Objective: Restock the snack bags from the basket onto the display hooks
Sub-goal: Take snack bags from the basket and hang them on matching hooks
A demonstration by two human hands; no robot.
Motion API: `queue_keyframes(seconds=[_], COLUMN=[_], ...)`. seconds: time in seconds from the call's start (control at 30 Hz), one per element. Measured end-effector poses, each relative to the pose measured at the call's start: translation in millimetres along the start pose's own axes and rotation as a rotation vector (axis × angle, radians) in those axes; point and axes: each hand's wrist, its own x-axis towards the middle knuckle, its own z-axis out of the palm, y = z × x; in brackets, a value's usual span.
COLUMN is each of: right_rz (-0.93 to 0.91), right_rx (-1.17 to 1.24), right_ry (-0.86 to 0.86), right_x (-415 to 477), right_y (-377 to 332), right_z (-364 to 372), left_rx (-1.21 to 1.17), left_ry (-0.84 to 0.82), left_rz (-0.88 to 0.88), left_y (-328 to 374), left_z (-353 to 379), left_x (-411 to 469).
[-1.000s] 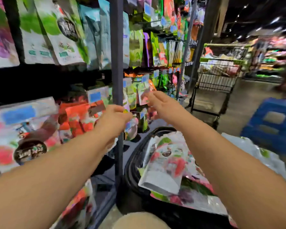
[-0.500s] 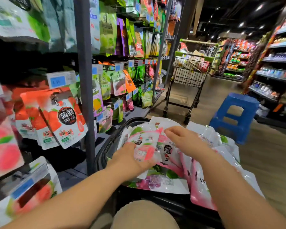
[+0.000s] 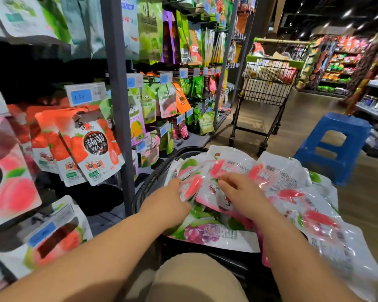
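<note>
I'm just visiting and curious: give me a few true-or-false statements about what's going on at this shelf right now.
1. Both the left hand and the right hand are over the pink-and-white snack bags in the black basket. True.
2. The blue plastic stool stands left of the basket. False: it stands to its right.
3. Red strawberry-printed bags hang at the left. True.
4. The metal shopping cart is empty. False: it holds goods.

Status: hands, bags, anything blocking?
Left hand grips a pink snack bag in the basket. Right hand on the pile, fingers curled, grip unclear. Grey post stands between basket and hanging bags.
</note>
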Motion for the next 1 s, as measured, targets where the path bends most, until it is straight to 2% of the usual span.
queue_keyframes(seconds=[0.3,0.43,0.57,0.67,0.73,0.83,1.0], right_rz=[-0.100,-0.096,-0.109,-0.122,-0.123,-0.140,-0.099], right_rx=[-0.025,0.021,0.063,0.065,0.083,0.102,0.083], right_ry=[0.002,0.008,0.052,0.098,0.136,0.233,0.340], right_x=[-7,-12,-23,-34,-42,-55,-76], right_y=[10,19,23,27,34,47,75], right_z=[3,2,-3,-9,-13,-23,-47], left_rx=[-0.156,-0.351,-0.693,-1.107,-1.366,-1.578,-1.803], left_ry=[0.140,0.252,0.401,0.462,0.454,0.390,0.113], left_rz=[-0.029,-0.016,-0.016,-0.060,-0.075,-0.137,-0.197], left_y=[-15,-22,-20,-11,-4,0,15], left_z=[0,3,1,2,7,16,18], left_x=[9,5,-2,-9,-12,-10,-18])
